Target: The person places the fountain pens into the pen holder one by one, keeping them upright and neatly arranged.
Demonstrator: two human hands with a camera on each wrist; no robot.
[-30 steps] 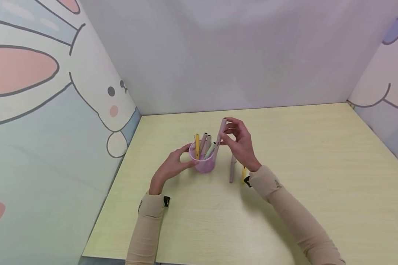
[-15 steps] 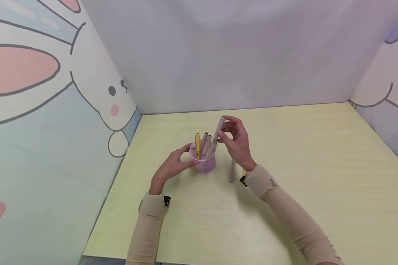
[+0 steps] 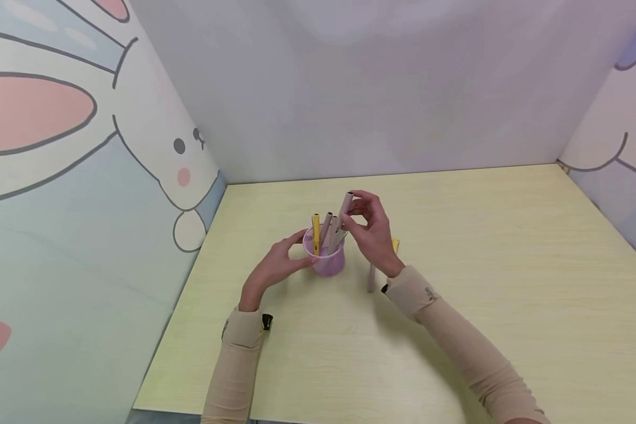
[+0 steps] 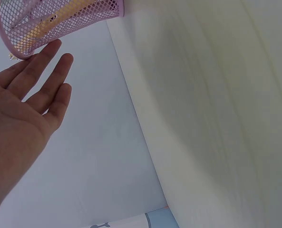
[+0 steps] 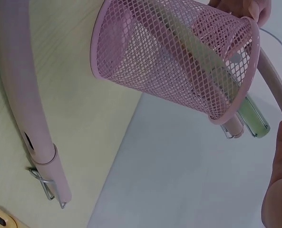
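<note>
A pink mesh pen cup stands on the table, held at its rim between the thumb and fingers of my left hand. In the left wrist view, fingertips touch the mesh near the rim. My right hand pinches a mauve pen above the cup; the pen slants down, its lower end inside the rim. Inside stand a yellow pen, mauve pens and a light green pen, which the right wrist view shows through the mesh.
Right of the cup, a mauve pen with a metal clip lies on the light wooden table. Beside it is a yellow pen, partly hidden by my right forearm. A pale wall rises behind; a rabbit-painted panel borders the left.
My right hand has moved left with the mauve pen, whose lower end went from beside the cup's rim to inside it. The left hand and cup have stayed in place.
</note>
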